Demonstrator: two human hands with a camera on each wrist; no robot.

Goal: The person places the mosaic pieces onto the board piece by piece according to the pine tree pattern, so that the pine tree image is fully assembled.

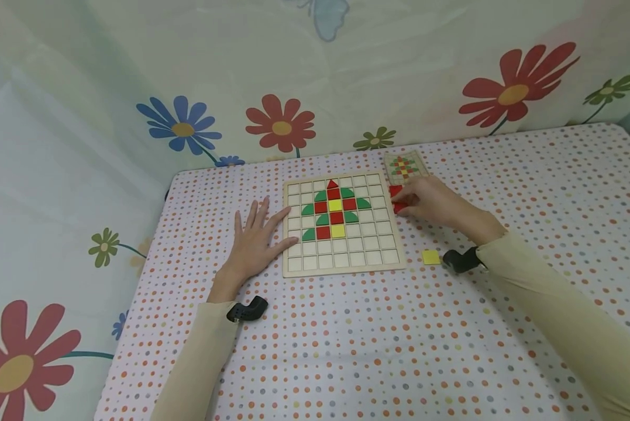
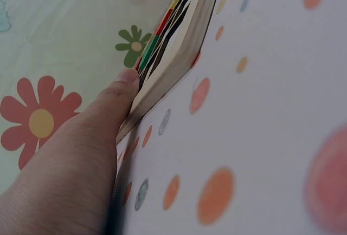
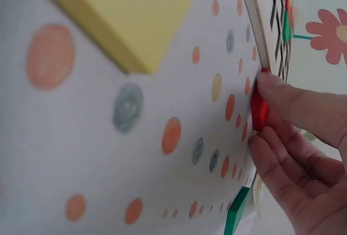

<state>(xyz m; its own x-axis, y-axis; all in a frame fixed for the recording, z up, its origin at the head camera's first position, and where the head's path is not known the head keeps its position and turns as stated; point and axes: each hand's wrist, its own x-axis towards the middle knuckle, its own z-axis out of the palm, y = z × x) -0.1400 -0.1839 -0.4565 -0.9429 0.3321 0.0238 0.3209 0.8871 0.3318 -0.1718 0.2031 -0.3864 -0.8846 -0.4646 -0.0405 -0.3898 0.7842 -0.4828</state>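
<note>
A square wooden grid board (image 1: 369, 258) lies on the table with red, green and yellow tiles set in its cells in a tree-like figure. With spread, straight fingers, my left hand (image 1: 251, 245) rests at the board's left side; its thumb (image 2: 111, 102) touches the board's edge. Beyond the board's right edge, my right hand (image 1: 433, 202) pinches a red tile (image 3: 259, 107) between thumb and fingers. Another red tile (image 1: 395, 190) lies just beside those fingers. The hand partly hides both red tiles.
Behind the right hand lies a pattern card (image 1: 406, 164) with a small picture of a similar figure. A yellow square tile (image 1: 431, 257) is on the dotted tablecloth near the right wrist. The right wrist view also shows a green tile (image 3: 237, 210). A flowered sheet (image 1: 399, 70) hangs behind.
</note>
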